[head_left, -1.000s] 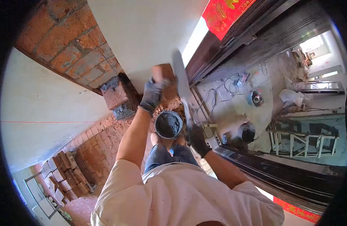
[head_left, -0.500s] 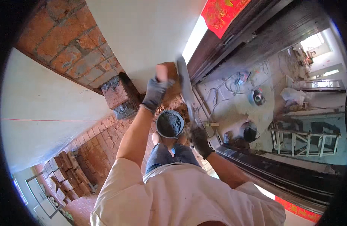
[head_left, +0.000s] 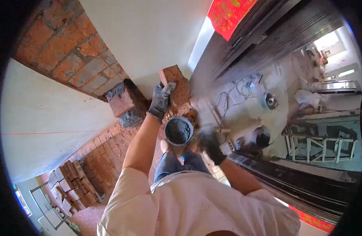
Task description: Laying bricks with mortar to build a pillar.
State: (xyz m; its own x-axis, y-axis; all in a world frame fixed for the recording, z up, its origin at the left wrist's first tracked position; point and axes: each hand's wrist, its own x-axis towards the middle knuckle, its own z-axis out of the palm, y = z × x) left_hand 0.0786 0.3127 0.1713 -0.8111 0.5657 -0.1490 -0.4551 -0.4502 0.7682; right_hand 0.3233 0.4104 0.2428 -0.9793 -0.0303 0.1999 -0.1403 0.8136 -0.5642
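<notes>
My left hand (head_left: 161, 100), in a dark glove, is closed on a reddish brick (head_left: 176, 84) held upright against the white wall (head_left: 145, 35). My right hand (head_left: 210, 143), also gloved, is at right, closed on a long flat tool; both are smeared by motion, the blade a pale streak beside the brick. A bucket of dark grey mortar (head_left: 179, 129) sits below the brick, between my hands and above my feet. Broken brick rubble (head_left: 184, 110) lies under the brick. Left of that, bricks with grey mortar (head_left: 124, 104) form a short block.
At left are exposed brickwork (head_left: 70, 55), a red line along a pale wall and a brick stack (head_left: 72, 185). Right, past the dark door frame (head_left: 275, 177), a lower floor holds cables, buckets (head_left: 262, 137) and a white frame (head_left: 318, 147). Red banners (head_left: 228, 17) hang at the edge.
The long tool has swung quickly from a distinct grey blade into a blurred streak; my right hand has shifted slightly right. The brick stays in my left hand, tilted slightly differently.
</notes>
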